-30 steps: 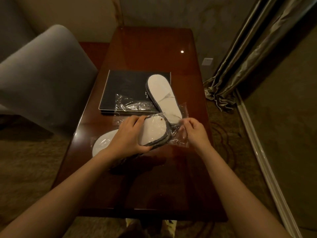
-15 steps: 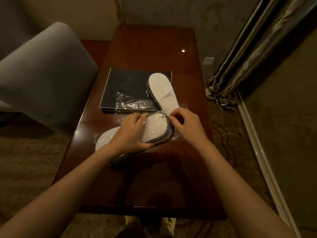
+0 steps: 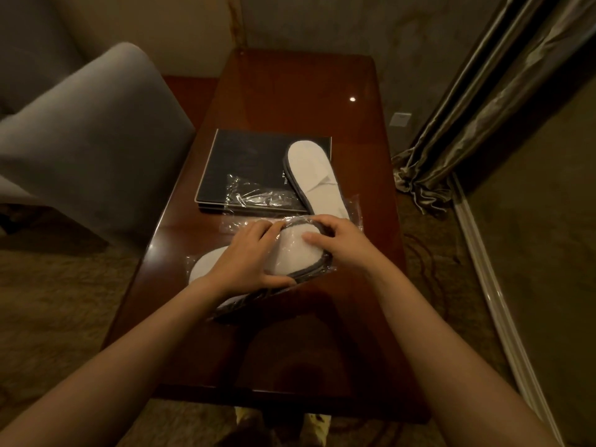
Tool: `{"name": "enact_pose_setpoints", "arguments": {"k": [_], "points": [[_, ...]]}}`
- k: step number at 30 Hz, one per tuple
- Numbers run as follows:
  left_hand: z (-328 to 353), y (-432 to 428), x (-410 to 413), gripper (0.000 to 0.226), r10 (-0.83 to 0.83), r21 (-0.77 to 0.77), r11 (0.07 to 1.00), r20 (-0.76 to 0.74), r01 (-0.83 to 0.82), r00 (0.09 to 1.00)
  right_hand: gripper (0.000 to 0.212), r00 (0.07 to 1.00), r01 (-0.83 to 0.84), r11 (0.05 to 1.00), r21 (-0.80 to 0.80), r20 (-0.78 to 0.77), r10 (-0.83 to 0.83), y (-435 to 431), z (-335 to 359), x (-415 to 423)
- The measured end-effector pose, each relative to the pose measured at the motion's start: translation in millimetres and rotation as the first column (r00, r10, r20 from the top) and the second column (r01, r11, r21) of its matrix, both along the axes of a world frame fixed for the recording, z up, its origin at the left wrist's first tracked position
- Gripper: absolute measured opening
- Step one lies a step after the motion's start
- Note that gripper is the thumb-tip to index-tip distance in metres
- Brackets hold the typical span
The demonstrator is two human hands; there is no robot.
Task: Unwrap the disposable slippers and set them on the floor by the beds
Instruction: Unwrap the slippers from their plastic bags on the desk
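A white slipper with grey edging [image 3: 298, 253], still inside clear plastic wrap [image 3: 325, 272], lies across the middle of the wooden table [image 3: 290, 88]. My left hand [image 3: 248, 262] presses on and grips its middle. My right hand [image 3: 345, 240] rests on its toe end with fingers curled over the far rim. A second white slipper [image 3: 311, 171] lies bare behind them, partly on a black folder [image 3: 245, 156]. An empty crumpled wrapper [image 3: 254, 196] sits on the folder's near edge.
A grey upholstered chair [image 3: 87, 140] stands close at the table's left. Heavy curtains [image 3: 477, 101] hang at the right, bunched on the carpet [image 3: 64, 311]. A wall baseboard [image 3: 496, 285] runs along the right side.
My right hand moved left from the wrapper's right edge onto the toe of the wrapped slipper. My left hand kept its hold on the slipper's middle.
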State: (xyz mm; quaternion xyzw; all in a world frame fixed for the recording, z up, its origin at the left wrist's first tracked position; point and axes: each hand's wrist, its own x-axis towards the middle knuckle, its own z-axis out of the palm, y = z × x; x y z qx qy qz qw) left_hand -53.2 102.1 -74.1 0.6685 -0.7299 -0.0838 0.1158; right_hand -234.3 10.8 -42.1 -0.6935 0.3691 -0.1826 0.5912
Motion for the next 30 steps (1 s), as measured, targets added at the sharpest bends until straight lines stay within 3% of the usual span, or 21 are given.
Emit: {"name": "enact_pose_setpoints", "arguments": {"k": [3,7,9,12,15,18,21,30], "points": [[-4,1,11,0.116,0.059,0.073,0.996,-0.021,-0.057,0.998,0.012,0.98,0.162,0.977,0.14,0.095,-0.176,-8,4,-7],[-8,3,25,0.12,0.074,0.113,0.991,-0.028,-0.07,0.997,0.017,0.933,0.267,0.942,0.201,0.193,-0.305,-18,11,-23],[-10,3,27,0.121,0.06,0.102,0.993,-0.011,-0.059,0.998,0.014,0.967,0.209,0.967,0.146,0.118,-0.227,-20,11,-31],[-10,3,25,0.122,0.015,0.121,0.993,0.009,-0.016,1.0,0.012,0.984,-0.025,0.999,0.036,-0.174,0.03,-31,19,-41],[-8,0,17,0.121,-0.048,0.103,0.994,0.03,0.044,0.998,0.021,0.827,-0.352,0.935,-0.039,-0.481,0.291,-44,32,-34],[-7,-9,7,0.116,-0.1,0.046,0.994,0.046,0.098,0.994,0.032,0.672,-0.538,0.839,-0.08,-0.641,0.37,-45,35,-12],[-9,-17,8,0.115,-0.093,0.05,0.994,0.008,0.092,0.996,0.029,0.647,-0.577,0.805,-0.138,-0.678,0.348,-45,35,-3],[-23,-37,34,0.126,0.097,0.195,0.979,-0.212,-0.055,0.972,0.019,0.761,-0.456,0.878,-0.145,-0.576,0.3,-68,53,-33]]}}
